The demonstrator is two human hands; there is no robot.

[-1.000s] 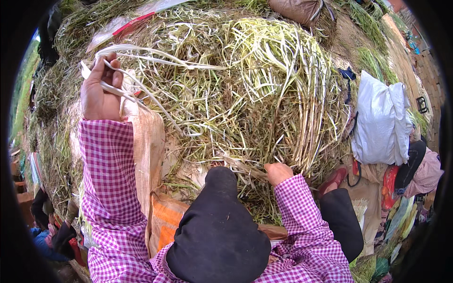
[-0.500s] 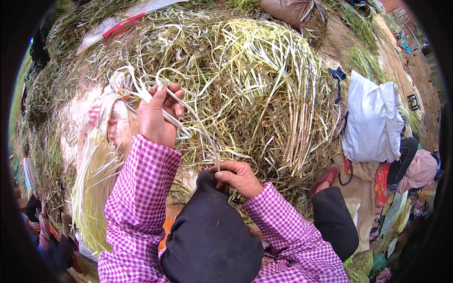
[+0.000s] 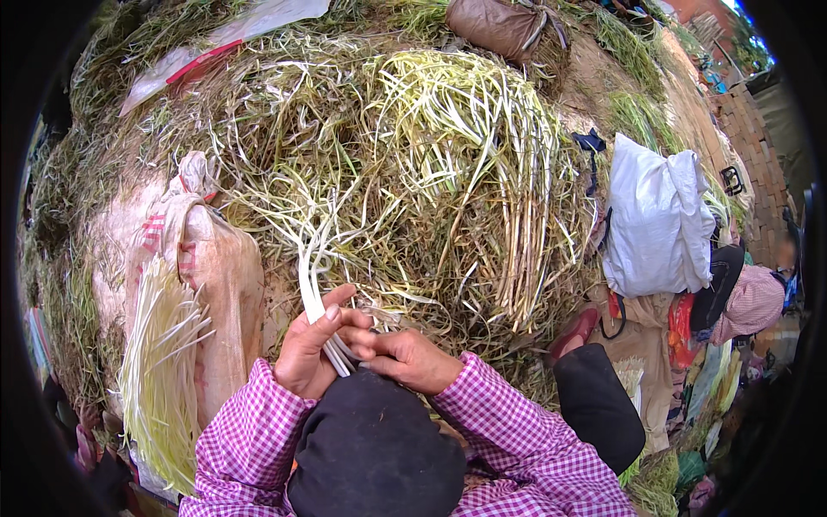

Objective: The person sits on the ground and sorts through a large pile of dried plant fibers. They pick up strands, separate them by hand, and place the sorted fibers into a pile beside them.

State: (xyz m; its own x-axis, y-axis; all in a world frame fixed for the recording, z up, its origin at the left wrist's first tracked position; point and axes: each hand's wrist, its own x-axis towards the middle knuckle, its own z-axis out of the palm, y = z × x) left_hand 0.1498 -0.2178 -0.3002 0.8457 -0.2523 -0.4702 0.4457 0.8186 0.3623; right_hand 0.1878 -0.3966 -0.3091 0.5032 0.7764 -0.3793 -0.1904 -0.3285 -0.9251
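Closed around a slim bunch of white stems (image 3: 308, 284), the person's left hand (image 3: 312, 349) pinches it between thumb and fingers. The bunch's cut-looking lower ends poke out just under those fingers; its upper part runs up and away from the grip, splaying into loose, curling strands. Right beside it, the right hand (image 3: 413, 360) is curled, its fingertips meeting the left hand's; whether it holds anything cannot be told. Directly below the grip is a rounded black cloth shape (image 3: 379, 452), between two pink-and-white checked sleeves (image 3: 250, 431). Left of the grip, a thick bundle of pale yellow-green stems (image 3: 164, 370) lies against a pale sack (image 3: 233, 284). To its right is a dark red shoe (image 3: 573, 333). Beyond the grip spreads a tangled heap of stalks (image 3: 293, 121), with a brighter yellow-green bunch (image 3: 457, 103) on it, farther off to the right. Well apart on the right sits a stuffed white bag (image 3: 659, 215); farthest beyond the grip, a brown bag (image 3: 491, 28).
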